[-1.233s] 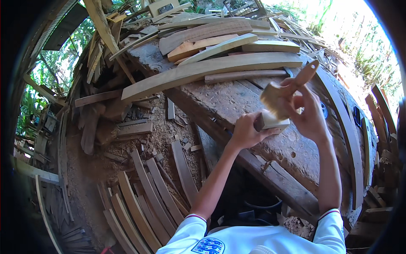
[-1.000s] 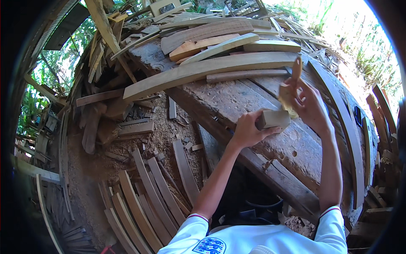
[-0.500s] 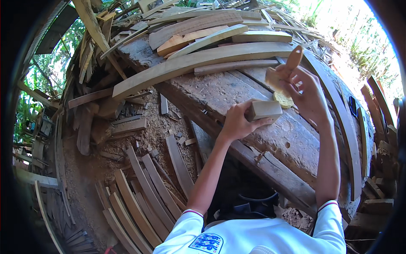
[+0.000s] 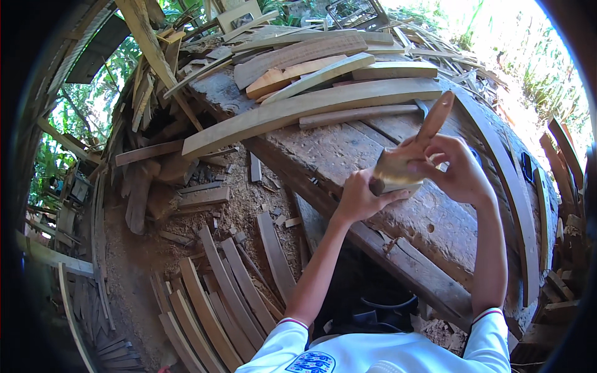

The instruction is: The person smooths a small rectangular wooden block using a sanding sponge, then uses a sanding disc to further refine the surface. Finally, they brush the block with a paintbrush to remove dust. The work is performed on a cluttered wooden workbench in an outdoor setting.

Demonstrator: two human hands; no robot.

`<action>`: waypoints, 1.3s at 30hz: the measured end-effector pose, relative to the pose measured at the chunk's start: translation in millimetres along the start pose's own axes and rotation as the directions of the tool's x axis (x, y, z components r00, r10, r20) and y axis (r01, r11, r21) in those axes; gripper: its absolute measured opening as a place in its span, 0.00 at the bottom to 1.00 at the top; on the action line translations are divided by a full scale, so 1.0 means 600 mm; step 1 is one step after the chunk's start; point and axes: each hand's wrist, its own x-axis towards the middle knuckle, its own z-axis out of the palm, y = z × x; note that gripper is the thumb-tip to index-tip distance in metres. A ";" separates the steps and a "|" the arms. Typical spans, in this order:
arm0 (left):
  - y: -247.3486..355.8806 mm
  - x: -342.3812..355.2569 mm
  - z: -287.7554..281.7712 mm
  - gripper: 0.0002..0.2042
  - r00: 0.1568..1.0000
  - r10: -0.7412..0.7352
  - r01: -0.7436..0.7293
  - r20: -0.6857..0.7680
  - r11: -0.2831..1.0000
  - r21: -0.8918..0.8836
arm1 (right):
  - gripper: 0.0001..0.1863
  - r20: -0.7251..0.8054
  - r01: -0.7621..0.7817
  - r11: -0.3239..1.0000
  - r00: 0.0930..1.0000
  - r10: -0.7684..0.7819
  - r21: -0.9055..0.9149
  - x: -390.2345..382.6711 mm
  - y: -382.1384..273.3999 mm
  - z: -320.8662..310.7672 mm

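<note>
Right hand (image 4: 459, 171) is holding a brush (image 4: 435, 117) over the block (image 4: 403, 187) left hand (image 4: 363, 196) is gripping. Steady gripping, I am thinking, is helping even strokes.

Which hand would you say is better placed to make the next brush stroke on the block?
Probably the right hand: it holds the paintbrush, bristles over the block, while the left hand is occupied gripping that block.
</note>
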 end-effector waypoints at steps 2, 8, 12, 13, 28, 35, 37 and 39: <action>0.007 0.001 0.006 0.29 0.998 0.037 -0.041 -0.045 0.995 -0.088 | 0.09 -0.013 -0.031 0.999 0.999 0.031 -0.017 0.004 -0.006 0.000; -0.028 0.004 0.011 0.29 0.973 0.185 -0.182 -0.138 0.983 0.034 | 0.08 0.057 0.112 0.993 0.992 -0.110 -0.035 -0.005 -0.046 0.009; -0.006 0.004 0.010 0.30 0.996 0.077 -0.079 -0.054 0.995 -0.052 | 0.11 0.007 0.059 0.994 0.998 -0.059 -0.087 0.001 -0.018 0.013; 0.002 0.005 0.009 0.30 0.995 0.077 -0.081 -0.059 0.994 -0.067 | 0.11 -0.063 0.052 0.988 0.996 -0.062 -0.148 0.001 -0.020 0.011; 0.006 0.001 0.012 0.27 0.991 0.087 -0.096 -0.097 0.991 -0.093 | 0.09 -0.164 -0.057 0.987 0.986 0.031 -0.151 -0.008 -0.037 0.013; -0.003 -0.001 0.009 0.25 0.999 0.005 -0.007 -0.049 0.999 -0.041 | 0.06 -0.023 0.038 0.998 0.999 -0.037 0.057 -0.001 -0.021 0.043; 0.000 -0.001 0.012 0.25 0.996 0.028 -0.038 -0.082 0.992 -0.123 | 0.05 -0.077 -0.085 0.994 0.994 0.080 -0.064 0.004 -0.012 0.026; 0.007 -0.001 0.016 0.25 0.993 0.049 -0.067 -0.107 0.982 -0.175 | 0.08 -0.143 -0.189 0.937 0.978 0.152 -0.295 0.005 -0.016 0.014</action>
